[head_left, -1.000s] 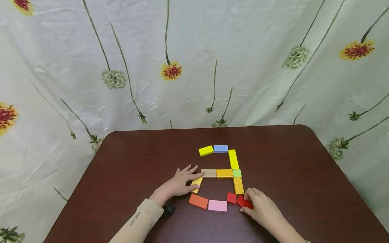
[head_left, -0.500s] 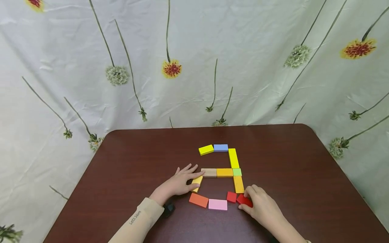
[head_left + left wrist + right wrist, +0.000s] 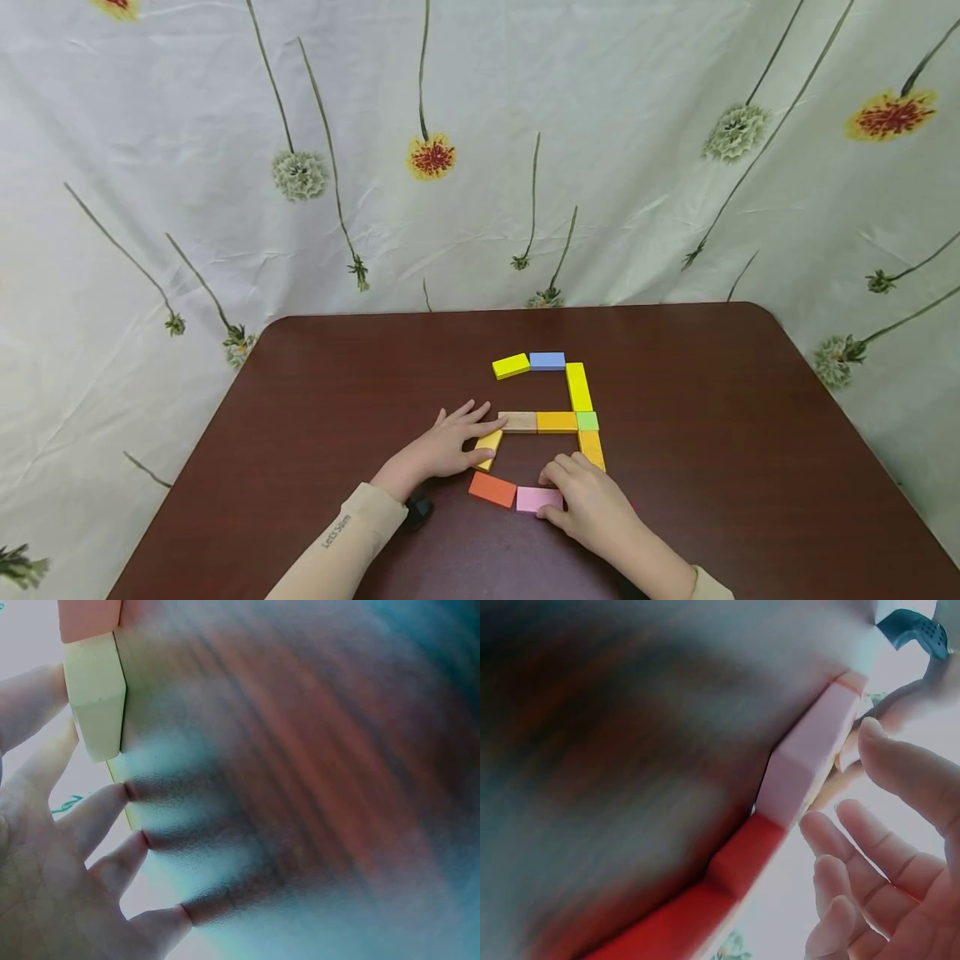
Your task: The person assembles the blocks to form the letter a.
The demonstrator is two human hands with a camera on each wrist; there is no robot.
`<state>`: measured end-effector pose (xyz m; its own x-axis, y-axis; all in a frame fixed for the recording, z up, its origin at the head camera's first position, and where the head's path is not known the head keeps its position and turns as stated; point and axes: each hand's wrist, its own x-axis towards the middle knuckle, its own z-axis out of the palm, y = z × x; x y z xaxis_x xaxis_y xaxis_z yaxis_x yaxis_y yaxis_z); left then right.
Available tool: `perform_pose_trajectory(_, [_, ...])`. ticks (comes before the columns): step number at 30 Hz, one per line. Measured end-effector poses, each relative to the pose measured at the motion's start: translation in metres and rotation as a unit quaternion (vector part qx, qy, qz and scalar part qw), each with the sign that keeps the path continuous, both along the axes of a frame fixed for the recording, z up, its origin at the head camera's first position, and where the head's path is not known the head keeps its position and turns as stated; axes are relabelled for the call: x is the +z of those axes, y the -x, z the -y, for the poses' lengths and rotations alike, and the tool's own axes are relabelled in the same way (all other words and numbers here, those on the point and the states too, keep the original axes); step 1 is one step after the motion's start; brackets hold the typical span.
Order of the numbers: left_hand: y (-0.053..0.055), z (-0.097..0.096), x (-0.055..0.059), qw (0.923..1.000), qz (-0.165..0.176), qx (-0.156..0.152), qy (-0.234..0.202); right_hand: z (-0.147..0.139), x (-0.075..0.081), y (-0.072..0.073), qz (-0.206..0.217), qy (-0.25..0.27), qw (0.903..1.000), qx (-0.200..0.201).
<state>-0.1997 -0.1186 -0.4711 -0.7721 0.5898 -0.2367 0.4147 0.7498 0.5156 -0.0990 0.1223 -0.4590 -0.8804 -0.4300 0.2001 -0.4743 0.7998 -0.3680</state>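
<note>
My left hand [image 3: 450,448] lies with spread fingers over the left end of the blocks, touching the pale yellow block [image 3: 490,442] and the beige block [image 3: 517,422]. In the left wrist view its fingertips [image 3: 135,790] rest on the table. My right hand [image 3: 588,497] is over the lower row, thumb and fingers apart at the right part of the pink block [image 3: 531,499]. The right wrist view shows the red blocks [image 3: 748,855] beside the pink one, with nothing between thumb and fingers. From the head, the right hand hides most of the red blocks.
An orange-red block [image 3: 492,489] lies left of the pink one. Orange-yellow [image 3: 557,422], green [image 3: 587,421], yellow [image 3: 578,387] and blue blocks [image 3: 547,361] continue the outline. The dark brown table [image 3: 360,383] ends at a flowered cloth [image 3: 480,208].
My right hand has left the right-hand red block and moved left over the other red block to the pink one. My left hand stays in place. The head view has shifted slightly.
</note>
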Motion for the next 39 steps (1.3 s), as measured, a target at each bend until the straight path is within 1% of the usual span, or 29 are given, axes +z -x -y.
perform_pose_trajectory(3, [0.0,0.0,0.0,1.0,0.002,0.003,0.001,0.005,-0.001,0.001,0.001,0.001,0.9998,0.02])
perform_pose_trajectory(6, [0.0,-0.001,0.001,1.0,0.002,0.004,0.0,0.007,-0.002,0.002,0.0,-0.002,0.9995,0.031])
perform_pose_trajectory(19, [0.001,0.0,-0.001,1.0,-0.003,0.0,0.006,0.006,-0.003,0.003,0.0,-0.001,0.9994,0.035])
perform_pose_trajectory(24, [0.001,-0.001,0.0,0.9999,-0.003,-0.004,0.01,0.009,-0.003,0.004,0.01,-0.005,0.9996,0.025])
perform_pose_trajectory(26, [0.0,-0.001,0.001,0.9999,-0.003,-0.005,0.011,0.014,-0.002,0.005,0.011,-0.009,0.9997,0.022])
perform_pose_trajectory(31, [0.0,0.0,0.004,1.0,0.001,-0.001,0.005,0.035,0.003,0.012,0.006,-0.014,0.9995,0.029])
perform_pose_trajectory(35, [0.0,0.0,0.003,1.0,-0.001,-0.003,0.0,0.051,0.006,0.017,0.018,-0.033,0.9989,0.028])
perform_pose_trajectory(39, [0.0,0.0,0.002,1.0,0.0,-0.004,-0.001,0.062,0.005,0.019,0.03,-0.054,0.9979,0.019])
